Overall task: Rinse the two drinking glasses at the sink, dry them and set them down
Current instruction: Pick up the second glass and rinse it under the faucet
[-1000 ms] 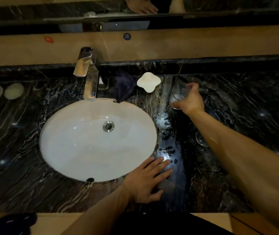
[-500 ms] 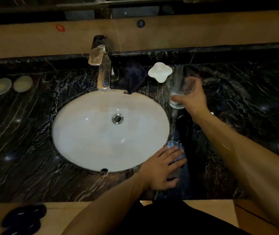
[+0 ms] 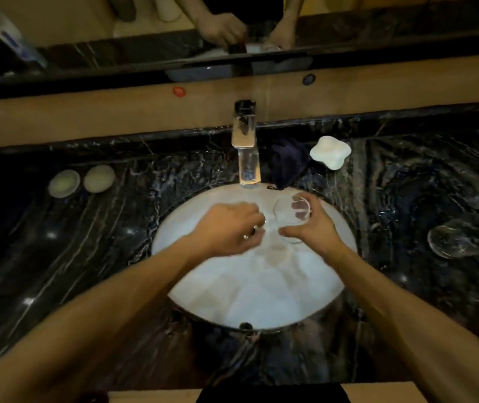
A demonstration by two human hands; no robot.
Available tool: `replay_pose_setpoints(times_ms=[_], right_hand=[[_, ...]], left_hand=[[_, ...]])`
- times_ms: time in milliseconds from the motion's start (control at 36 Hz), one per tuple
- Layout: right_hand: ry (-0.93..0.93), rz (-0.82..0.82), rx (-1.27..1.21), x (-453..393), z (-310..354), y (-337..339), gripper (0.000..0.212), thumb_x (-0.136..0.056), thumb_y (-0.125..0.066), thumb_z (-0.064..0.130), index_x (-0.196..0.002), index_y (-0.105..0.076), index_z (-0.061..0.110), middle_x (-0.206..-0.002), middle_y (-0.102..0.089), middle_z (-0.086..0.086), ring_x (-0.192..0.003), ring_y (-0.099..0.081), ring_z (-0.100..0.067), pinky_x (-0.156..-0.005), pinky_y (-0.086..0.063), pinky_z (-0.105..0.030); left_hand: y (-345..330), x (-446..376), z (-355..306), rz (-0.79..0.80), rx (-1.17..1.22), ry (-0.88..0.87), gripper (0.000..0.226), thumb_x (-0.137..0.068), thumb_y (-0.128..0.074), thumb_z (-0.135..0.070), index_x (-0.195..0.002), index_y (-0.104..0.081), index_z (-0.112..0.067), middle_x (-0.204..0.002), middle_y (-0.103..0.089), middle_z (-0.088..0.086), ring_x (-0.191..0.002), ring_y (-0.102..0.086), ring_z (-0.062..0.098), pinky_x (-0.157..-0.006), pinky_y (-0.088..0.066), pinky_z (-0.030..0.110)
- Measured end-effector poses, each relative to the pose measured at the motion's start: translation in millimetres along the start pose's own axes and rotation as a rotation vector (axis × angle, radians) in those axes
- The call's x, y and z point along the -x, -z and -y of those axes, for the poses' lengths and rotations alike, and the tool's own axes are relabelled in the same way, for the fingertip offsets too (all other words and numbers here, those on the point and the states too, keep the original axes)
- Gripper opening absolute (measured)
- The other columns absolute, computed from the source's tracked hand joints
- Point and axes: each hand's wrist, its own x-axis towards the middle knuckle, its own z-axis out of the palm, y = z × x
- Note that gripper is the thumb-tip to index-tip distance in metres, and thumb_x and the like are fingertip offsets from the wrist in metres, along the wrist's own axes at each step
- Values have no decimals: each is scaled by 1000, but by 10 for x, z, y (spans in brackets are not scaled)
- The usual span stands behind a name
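Note:
My right hand (image 3: pixel 312 228) holds a clear drinking glass (image 3: pixel 290 212) upright over the white oval sink (image 3: pixel 261 298), just below and right of the chrome faucet (image 3: pixel 245 146). My left hand (image 3: pixel 229 228) hovers over the basin beside the glass, fingers curled toward it; its fingertips are blurred. A second clear glass (image 3: pixel 459 237) lies on its side on the dark marble counter (image 3: pixel 58 257) at the right.
A dark blue cloth (image 3: pixel 286 164) is draped behind the basin right of the faucet. A white flower-shaped soap dish (image 3: pixel 330 152) sits beside it. Two round pale coasters (image 3: pixel 81 180) lie on the counter at left. A mirror runs along the back wall.
My right hand carried the glass left from the counter to over the basin. My left hand lifted off the counter edge and moved up over the sink next to the glass.

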Motion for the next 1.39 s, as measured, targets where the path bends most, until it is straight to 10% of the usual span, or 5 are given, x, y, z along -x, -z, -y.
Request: replay_pose_setpoints(times_ms=[361,583,972,1167,1389], right_hand=[[37,17,-43,-239,335,-631,81,-64,-90,15,-126,-44,37,-121,-58,10,-108,-55,-16,-88,-50,-32],[21,35,-54,-354,368,-648,87,-64,-90,14,-135,-42,31,-124,-57,7,-113,-56,-20,-95,-52,-42],[-5,58,-44,-409,301,-620,89,-64,-90,11,-136,-40,32,-126,-51,6,-113,-53,-22,-94,-52,-41],[-16,72,-58,-366,211,-649,87,-64,-89,10,-134,-42,34,-124,-56,11,-110,-57,-19,-90,-55,-39],[-5,55,-93,-317,117,-723,83,-62,-89,5,-124,-45,39,-123,-57,5,-113,-57,-20,-92,-54,-38]], left_hand=[[636,-638,842,-109,-225,107,57,-85,-65,-41,-137,-50,-24,-144,-47,10,-131,-45,32,-98,-41,50],[653,-770,859,-136,-218,66,37,-89,-65,-27,-126,-60,-21,-128,-60,8,-108,-61,31,-63,-53,41],[947,-938,979,-82,-73,121,39,-87,-56,-29,-125,-62,-29,-119,-66,0,-100,-64,27,-77,-54,43],[374,-168,1088,-294,106,472,54,-92,-58,-40,-143,-48,-21,-143,-50,1,-129,-48,17,-98,-45,32],[-504,1526,1088,82,-51,822,74,-89,-32,-60,-154,-27,-26,-163,-21,5,-150,-16,29,-119,-19,55]])
